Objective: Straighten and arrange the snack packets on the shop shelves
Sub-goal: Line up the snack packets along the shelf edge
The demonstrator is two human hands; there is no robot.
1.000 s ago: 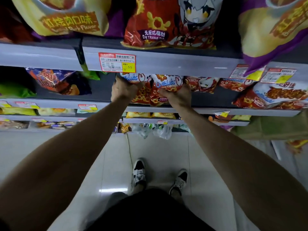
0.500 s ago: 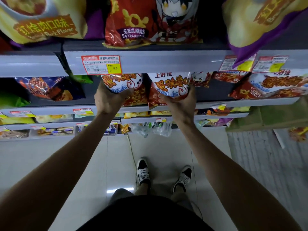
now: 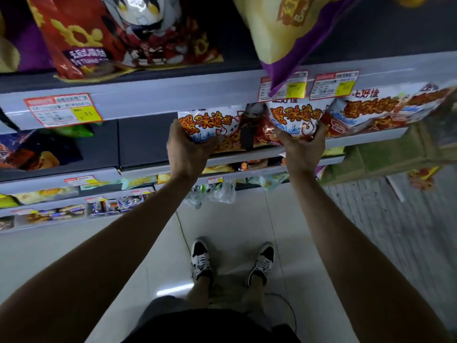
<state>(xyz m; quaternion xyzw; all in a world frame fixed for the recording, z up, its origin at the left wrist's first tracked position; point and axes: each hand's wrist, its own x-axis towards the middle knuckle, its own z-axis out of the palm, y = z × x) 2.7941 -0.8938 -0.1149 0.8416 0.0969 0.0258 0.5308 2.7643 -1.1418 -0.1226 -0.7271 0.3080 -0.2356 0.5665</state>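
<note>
Head-worn view, steeply down, close to shelves (image 3: 173, 95)

Both arms are bare down to the left hand (image 3: 188, 151) and right hand (image 3: 302, 151). A black garment (image 3: 210, 326) covers the body, and the feet wear black-and-white sneakers (image 3: 201, 262) with white laces.

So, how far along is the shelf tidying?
Midway, seemingly. Done: the packets at right face front in a row. In hand: the left hand grips one white-orange packet, the right hand a second packet. Left: the purple bag above droops over the price tags.
</note>
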